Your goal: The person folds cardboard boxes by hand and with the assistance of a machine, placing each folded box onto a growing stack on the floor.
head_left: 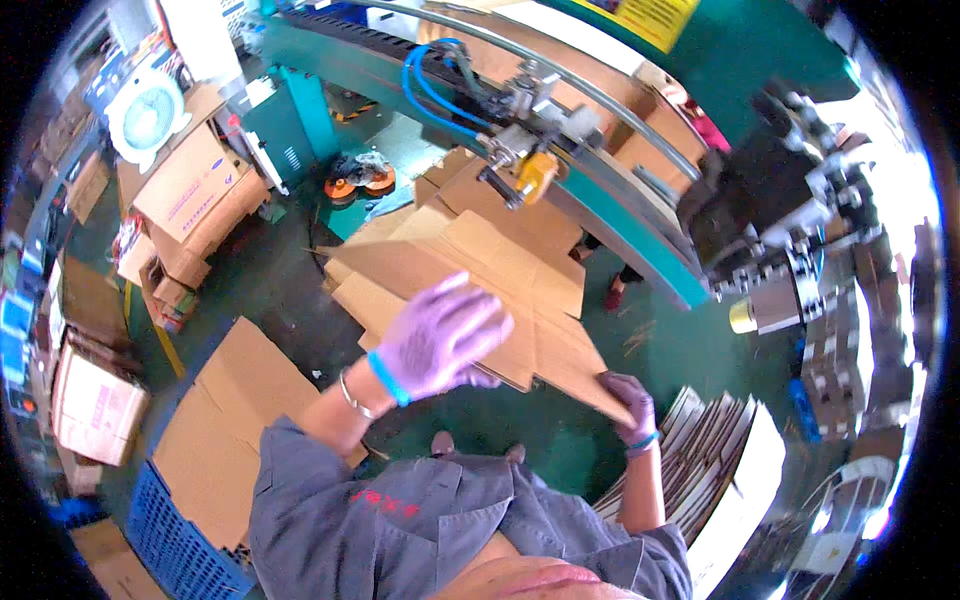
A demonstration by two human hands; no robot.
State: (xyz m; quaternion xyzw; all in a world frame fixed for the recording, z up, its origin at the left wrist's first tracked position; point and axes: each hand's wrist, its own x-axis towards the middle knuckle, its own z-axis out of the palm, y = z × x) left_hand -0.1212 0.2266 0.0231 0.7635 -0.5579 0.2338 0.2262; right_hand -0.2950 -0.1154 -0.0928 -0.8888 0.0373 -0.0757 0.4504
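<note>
- The machine [620,215] is running as a long teal belt across the top, and everything else sits relative to it.
- Just below the machine, a stack of flat cardboard blanks [470,275] is being held up level in front of the person, its far edge lying close under the machine's yellow-tipped fitting [535,172].
- Further below the machine, on the left, a bare cardboard sheet [235,425] is lying over a blue crate [175,545].
- Below the machine on the right, more flat blanks are standing on edge in a fanned row [725,440].
- Left of the machine, closed cartons [185,195] are piling up beside a white fan [147,112].
- The left hand [440,335], in a purple glove, is lying flat on top of the stack, fingers spread and loose, pressing down rather than gripping.
- The right hand [630,405], also gloved, is curling round the stack's near right corner, fingers closing on the edge; the underside is hidden, so how deep the grip goes cannot be told.
- To do this well, I'd judge the stack wants keeping square: the left palm pressing evenly so no sheet slides, the right hand carrying the weight from the corner, and the far edge being kept level with the machine.
</note>
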